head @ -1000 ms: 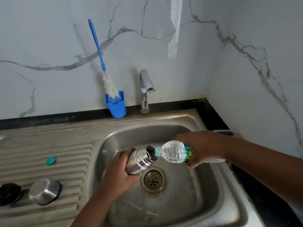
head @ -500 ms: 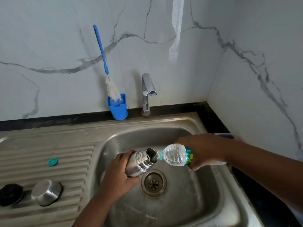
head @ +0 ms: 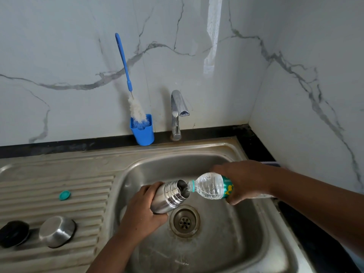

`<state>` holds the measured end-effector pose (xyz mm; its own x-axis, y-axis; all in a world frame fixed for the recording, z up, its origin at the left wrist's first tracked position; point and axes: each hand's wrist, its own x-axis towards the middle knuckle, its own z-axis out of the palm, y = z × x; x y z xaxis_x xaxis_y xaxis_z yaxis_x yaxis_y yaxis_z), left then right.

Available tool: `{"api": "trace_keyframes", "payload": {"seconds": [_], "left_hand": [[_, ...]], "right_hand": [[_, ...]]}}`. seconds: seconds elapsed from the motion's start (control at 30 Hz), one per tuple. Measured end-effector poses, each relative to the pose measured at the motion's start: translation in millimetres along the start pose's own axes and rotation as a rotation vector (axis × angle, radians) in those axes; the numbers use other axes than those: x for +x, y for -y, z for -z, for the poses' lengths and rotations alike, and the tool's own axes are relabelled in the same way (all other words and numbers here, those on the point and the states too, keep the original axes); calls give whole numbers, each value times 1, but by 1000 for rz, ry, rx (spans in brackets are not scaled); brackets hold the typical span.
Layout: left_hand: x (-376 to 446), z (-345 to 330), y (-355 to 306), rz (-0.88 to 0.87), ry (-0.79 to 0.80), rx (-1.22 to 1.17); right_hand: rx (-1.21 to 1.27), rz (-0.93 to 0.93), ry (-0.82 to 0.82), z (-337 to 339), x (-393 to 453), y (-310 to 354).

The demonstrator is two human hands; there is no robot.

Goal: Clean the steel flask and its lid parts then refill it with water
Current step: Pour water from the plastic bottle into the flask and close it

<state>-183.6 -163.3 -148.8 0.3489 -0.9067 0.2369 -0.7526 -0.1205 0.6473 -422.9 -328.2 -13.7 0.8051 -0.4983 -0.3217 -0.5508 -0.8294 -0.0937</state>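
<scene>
Over the steel sink (head: 232,154), the left hand (head: 141,211) grips the tilted, open steel flask (head: 169,197). The right hand (head: 244,180) grasps a clear plastic water bottle (head: 208,187), its neck at the flask's mouth.

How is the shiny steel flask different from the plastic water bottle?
The steel flask is shiny metal you cannot see through; the plastic bottle is clear, with a green label. The left hand holds the flask, the right hand the bottle. Both are tilted over the sink, mouths meeting.
</scene>
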Motion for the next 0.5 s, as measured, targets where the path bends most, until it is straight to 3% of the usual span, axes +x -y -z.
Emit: {"api": "trace_keyframes", "payload": {"seconds": [0.5], "left_hand": [[-1, 0, -1, 5, -7, 63]], "right_hand": [[-18, 3, -12, 2, -2, 2]]}}
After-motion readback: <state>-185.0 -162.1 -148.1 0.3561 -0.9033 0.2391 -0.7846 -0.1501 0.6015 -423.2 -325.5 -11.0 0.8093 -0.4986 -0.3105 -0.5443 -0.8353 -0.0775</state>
